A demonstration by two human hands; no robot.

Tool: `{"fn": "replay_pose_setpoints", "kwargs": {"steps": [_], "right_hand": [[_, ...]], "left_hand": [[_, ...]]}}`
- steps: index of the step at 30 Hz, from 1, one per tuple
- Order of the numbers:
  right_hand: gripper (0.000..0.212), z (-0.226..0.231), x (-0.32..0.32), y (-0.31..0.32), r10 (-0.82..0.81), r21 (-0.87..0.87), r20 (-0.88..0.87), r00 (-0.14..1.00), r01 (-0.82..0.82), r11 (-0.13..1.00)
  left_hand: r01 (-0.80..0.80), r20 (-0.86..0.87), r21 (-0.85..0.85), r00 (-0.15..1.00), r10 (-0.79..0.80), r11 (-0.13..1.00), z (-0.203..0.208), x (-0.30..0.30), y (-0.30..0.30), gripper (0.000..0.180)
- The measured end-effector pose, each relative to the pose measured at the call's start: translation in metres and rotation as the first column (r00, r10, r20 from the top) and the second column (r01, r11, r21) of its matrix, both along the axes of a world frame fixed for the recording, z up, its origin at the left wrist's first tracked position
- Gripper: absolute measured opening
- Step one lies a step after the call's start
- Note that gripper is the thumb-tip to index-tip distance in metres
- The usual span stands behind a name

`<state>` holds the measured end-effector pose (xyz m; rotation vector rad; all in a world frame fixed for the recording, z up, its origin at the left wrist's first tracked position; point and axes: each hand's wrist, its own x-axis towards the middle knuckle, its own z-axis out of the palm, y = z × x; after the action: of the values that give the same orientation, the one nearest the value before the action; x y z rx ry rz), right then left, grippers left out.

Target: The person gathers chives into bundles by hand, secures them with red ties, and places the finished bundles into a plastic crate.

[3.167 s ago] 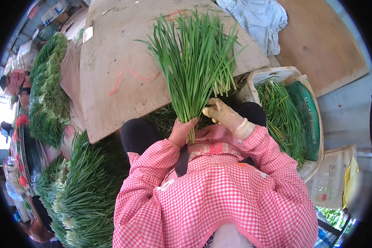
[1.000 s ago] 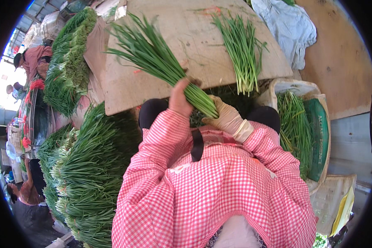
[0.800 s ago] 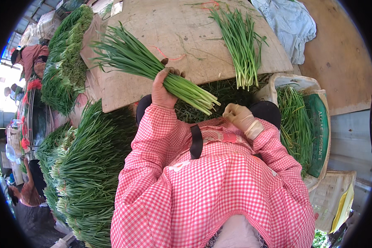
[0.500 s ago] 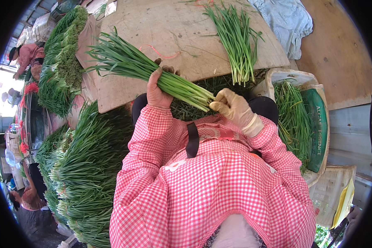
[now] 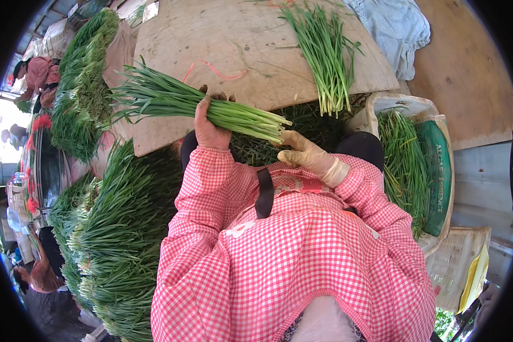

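A bunch of garlic chives (image 5: 179, 101) lies across my bare left hand (image 5: 212, 128), which is wrapped round its middle. Its leafy tips spread to the left over the board, and the pale cut ends point right. My right hand (image 5: 308, 153), in a cream glove, is just below those ends, thumb and forefinger apart. Nothing shows between its fingers; whether the forefinger touches a stem is hard to tell. Another, looser bunch of garlic chives (image 5: 328, 62) rests on the wooden board (image 5: 211, 40), stems toward me.
Large heaps of chives (image 5: 119, 245) rise at my left. On the right stands a pale crate (image 5: 376, 105) holding chives and a green bag (image 5: 436, 176). A light blue cloth (image 5: 393, 34) and a red string (image 5: 219, 73) lie on the boards. Other people are at the far left.
The held bunch has shifted slightly left and turned more level. My right hand has moved a little left and down, and its pinch at the stem ends has loosened.
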<state>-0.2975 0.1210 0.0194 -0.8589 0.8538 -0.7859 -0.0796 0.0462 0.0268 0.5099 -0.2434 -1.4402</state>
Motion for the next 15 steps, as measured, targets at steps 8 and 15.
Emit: {"fn": "replay_pose_setpoints", "kwargs": {"steps": [8,15], "right_hand": [[0.032,-0.009,-0.046,-0.013,0.045,-0.131,0.135,0.99,-0.028,0.991],[0.058,0.049,-0.061,-0.041,-0.195,-0.559,-0.716,0.671,-0.382,0.736]], "left_hand": [[-0.045,0.006,-0.033,0.999,0.045,0.998,0.001,0.009,0.0,0.036],[0.136,0.43,-0.105,0.899,-0.079,0.985,0.039,-0.014,-0.006,0.05]]}}
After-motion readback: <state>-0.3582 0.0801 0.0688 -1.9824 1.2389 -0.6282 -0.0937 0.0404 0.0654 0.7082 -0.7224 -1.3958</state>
